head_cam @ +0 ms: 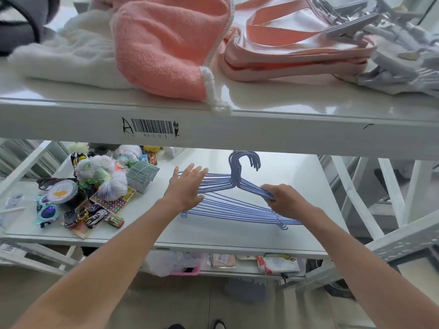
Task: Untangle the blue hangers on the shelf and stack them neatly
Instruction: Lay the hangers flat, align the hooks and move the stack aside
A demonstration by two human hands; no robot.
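Blue wire hangers (228,205) lie bunched on the middle shelf (297,181), hooks nested together — the right hand (283,200) clamped on their right shoulders, likely to anchor the bundle, while the left hand (187,186) presses flat, fingers spread, squaring the other side.

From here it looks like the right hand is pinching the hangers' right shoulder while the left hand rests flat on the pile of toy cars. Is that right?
Not quite. The head view shows the left hand lying flat on the blue hangers, not on the toy cars further left. The right hand is pinching their right shoulder.
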